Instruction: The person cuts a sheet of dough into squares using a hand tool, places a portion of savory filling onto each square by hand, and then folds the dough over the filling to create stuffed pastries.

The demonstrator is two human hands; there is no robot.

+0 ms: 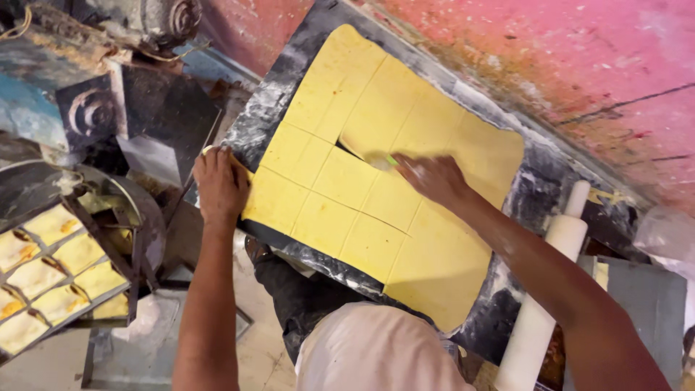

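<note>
At the far left, a dark tray (69,286) is seen filled with filled, folded pastry pieces (36,275). Further right, the left hand (221,185) is laid on the near-left edge of the yellow dough sheet (441,261), its fingers (217,161) curled down and pressed together at the rim of the dark floured surface (253,130). The sheet is spread flat across that surface and is scored into squares. Near its middle, a small cutter with a green handle (380,161) is pinched by the fingers of the right hand (431,177), blurred in motion. To the right, a white rolling pin (543,304) is laid beside the sheet, just off its edge.
</note>
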